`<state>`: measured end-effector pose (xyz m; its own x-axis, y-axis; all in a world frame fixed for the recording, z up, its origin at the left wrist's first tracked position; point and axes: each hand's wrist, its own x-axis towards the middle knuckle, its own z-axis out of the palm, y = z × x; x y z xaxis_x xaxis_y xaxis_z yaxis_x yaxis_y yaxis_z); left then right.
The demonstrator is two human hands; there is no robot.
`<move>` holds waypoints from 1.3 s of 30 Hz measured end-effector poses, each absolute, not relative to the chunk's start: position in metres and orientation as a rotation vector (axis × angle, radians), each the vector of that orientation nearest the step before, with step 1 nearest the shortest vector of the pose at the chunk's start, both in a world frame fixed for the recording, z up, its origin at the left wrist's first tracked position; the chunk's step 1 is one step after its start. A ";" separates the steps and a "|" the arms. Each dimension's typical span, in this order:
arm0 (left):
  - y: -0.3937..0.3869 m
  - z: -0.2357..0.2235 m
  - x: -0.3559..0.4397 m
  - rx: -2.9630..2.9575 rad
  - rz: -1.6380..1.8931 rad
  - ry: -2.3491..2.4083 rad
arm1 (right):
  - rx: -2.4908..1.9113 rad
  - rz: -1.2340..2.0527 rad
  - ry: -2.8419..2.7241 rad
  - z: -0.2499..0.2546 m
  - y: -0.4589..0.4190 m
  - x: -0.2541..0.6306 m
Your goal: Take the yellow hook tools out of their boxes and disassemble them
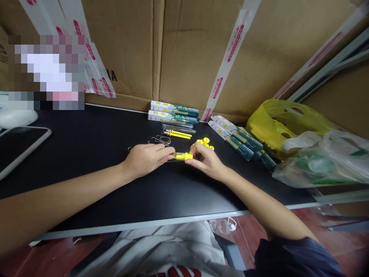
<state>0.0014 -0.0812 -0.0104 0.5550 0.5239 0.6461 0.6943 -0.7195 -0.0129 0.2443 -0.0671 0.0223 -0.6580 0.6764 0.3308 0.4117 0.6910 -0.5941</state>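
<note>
Between my hands lies a spring scale [178, 156], a clear tube with yellow parts inside, held nearly level just above the black table. My left hand [147, 158] is closed around the tube and hides its left part; a small metal ring [129, 149] shows beyond the knuckles. At the other end, my right hand [210, 163] pinches the yellow end cap [188, 156] with thumb and fingers. Several loose yellow caps [205, 142] sit just behind the right fingers. Bent wire hooks [161, 141] lie behind my left hand. Yellow scale inserts [180, 134] and clear tubes [178, 127] rest farther back.
Printed boxes [173, 116] stand along the cardboard at the back, with more boxes [232, 136] at right. A yellow bag [259, 119] and a clear plastic bag [325, 161] occupy the right side. A phone-like device [21, 148] lies left. The table's front edge [173, 222] is near my lap.
</note>
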 end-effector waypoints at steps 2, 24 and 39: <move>-0.081 -0.009 0.001 -2.531 -0.942 -1.018 | -0.860 0.641 -2.378 0.025 -0.067 0.245; -0.080 -0.009 0.002 -2.558 -0.924 -1.063 | -0.833 0.510 -2.460 0.030 -0.065 0.248; -0.080 -0.010 0.002 -2.547 -0.911 -1.027 | -0.813 0.528 -2.463 0.035 -0.064 0.253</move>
